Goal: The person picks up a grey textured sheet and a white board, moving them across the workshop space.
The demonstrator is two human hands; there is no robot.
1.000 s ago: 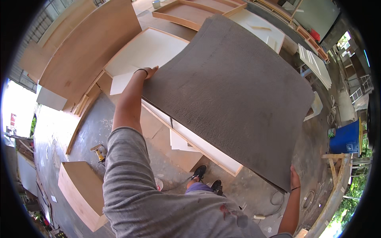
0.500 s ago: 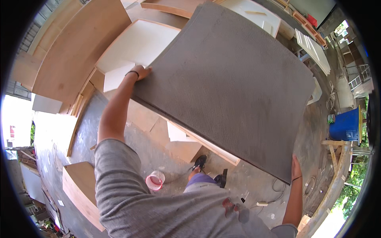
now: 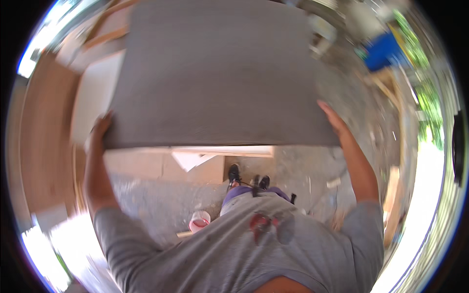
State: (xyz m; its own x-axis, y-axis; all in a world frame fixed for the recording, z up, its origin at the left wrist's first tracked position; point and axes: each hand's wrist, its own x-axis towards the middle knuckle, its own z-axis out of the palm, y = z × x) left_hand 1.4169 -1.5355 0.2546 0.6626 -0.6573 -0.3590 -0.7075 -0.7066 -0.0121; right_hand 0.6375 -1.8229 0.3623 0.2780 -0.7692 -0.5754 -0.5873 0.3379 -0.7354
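A large dark grey sheet (image 3: 220, 83) stretches out in front of me, its near edge running almost level across the view. My left hand (image 3: 101, 127) grips its left side close to the near corner; the fingers are partly hidden by the sheet and blurred. On the opposite side, my right hand (image 3: 333, 118) holds the right edge, thumb or fingertips showing along it and the rest out of sight. Below the near edge, a pale wood-edged panel (image 3: 264, 151) shows, with a white piece (image 3: 190, 160) beside it.
Brown wooden panels (image 3: 49, 132) stand at the left. A white bucket with red in it (image 3: 200, 220) sits on the floor near my feet. Toward the far right are a blue bin (image 3: 383, 52) and a timber frame (image 3: 388, 88). A small pale block (image 3: 333, 183) lies on the floor.
The sheet has turned from a slant to nearly square with my body, still between both hands. My view has swung to the right and is blurred at the sides.
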